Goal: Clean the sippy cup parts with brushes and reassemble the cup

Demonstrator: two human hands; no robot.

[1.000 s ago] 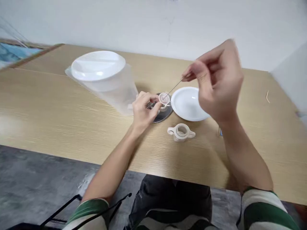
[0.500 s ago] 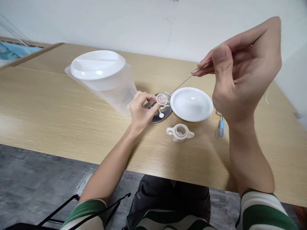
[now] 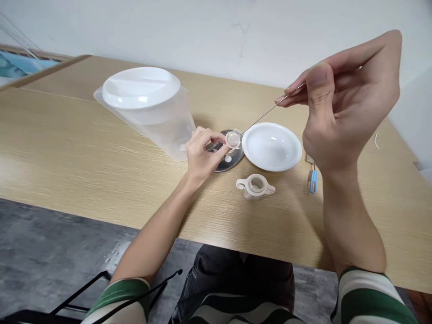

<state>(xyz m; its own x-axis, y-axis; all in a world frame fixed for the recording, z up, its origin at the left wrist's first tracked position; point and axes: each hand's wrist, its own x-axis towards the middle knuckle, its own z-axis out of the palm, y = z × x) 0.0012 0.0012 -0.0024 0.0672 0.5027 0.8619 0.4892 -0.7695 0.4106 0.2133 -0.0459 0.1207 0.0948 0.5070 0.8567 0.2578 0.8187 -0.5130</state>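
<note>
Head view: left of the bowl (image 3: 272,147), the left hand's (image 3: 202,155) fingers pinch the clear cap (image 3: 231,137) edgewise, exposing its face; the right hand's (image 3: 354,101) fingers grip the thin rod (image 3: 263,116) high, apparently for tip access.

Green-and-white striped short sleeves (image 3: 373,297), dark trousers (image 3: 236,279)

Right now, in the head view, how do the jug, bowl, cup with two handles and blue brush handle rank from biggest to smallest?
1. Jug
2. Bowl
3. Cup
4. Blue brush handle
</note>
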